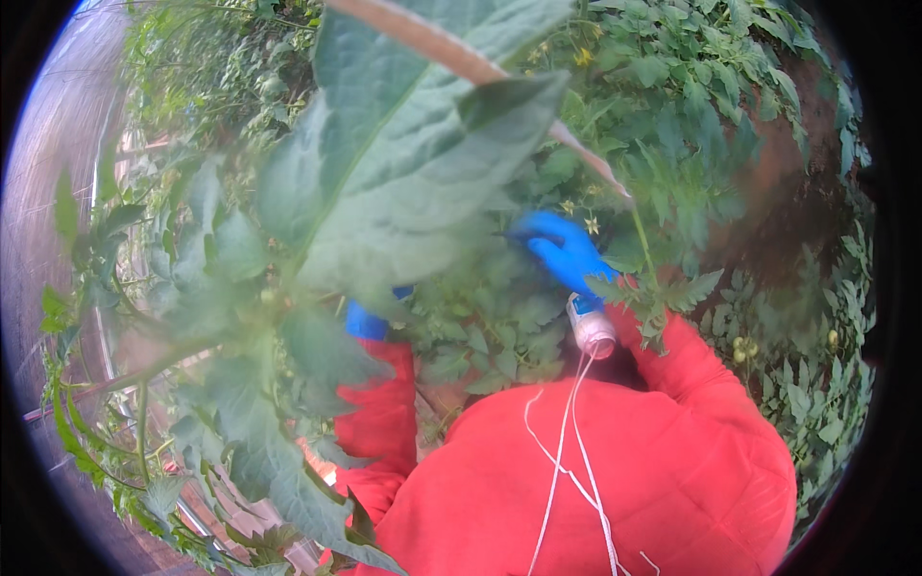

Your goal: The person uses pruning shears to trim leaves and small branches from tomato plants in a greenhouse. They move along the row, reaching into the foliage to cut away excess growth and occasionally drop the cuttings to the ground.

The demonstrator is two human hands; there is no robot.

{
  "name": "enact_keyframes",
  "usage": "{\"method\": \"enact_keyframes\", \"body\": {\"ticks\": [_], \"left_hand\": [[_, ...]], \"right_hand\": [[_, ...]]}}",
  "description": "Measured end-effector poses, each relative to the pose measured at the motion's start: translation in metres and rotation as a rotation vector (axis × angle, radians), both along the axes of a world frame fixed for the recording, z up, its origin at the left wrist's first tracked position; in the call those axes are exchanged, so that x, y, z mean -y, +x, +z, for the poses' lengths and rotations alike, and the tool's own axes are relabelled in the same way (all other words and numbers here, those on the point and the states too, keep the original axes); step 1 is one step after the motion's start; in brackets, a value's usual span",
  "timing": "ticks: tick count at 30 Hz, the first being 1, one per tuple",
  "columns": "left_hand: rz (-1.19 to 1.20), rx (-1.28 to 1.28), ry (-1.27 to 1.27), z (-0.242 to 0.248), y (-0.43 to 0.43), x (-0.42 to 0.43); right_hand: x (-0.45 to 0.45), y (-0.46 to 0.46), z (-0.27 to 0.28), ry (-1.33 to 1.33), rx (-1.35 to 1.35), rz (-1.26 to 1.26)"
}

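Note:
My right hand (562,248), in a blue glove, reaches in among tomato foliage (475,309). Its fingers are bent and blurred; a thin dark tip shows by them, too unclear to name. Pale yellow tomato flowers (591,225) are close beside those fingers. Below the wrist, a small plastic bottle (592,333) hangs tilted on a white cord (565,453) that runs down over my red top (576,461). A large tomato leaf (403,165) close to the camera covers most of my left hand (366,322); only part of its blue glove shows, so its grip is hidden.
A brown stem or tie (432,43) crosses close before the camera. Leafy tomato shoots (245,381) crowd the left side. Green tomatoes (745,349) hang at right, near bare brown soil (771,201). Translucent plastic sheeting (57,165) curves along the far left.

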State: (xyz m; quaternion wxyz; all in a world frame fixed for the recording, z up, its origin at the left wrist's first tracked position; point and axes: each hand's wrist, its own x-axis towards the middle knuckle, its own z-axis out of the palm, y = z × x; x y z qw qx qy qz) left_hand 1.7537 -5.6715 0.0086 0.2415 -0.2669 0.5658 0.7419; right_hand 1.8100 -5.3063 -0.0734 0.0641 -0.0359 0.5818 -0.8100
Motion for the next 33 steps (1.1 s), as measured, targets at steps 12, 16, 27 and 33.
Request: {"method": "enact_keyframes", "body": {"ticks": [12, 16, 27, 33], "left_hand": [[0.007, -0.04, -0.204, 0.003, 0.022, 0.004], [-0.126, -0.182, -0.465, 0.008, 0.021, -0.009], [0.011, -0.215, -0.421, 0.04, 0.004, -0.071], [0.012, 0.0, -0.394, 0.04, -0.002, -0.079]], "right_hand": [[-0.053, 0.024, -0.01, -0.063, 0.342, 0.113], [-0.062, 0.034, 0.009, 0.095, 0.255, 0.034], [-0.061, 0.055, 0.06, -0.011, 0.361, -0.138], [-0.06, 0.065, 0.075, 0.151, 0.156, -0.171]]}}
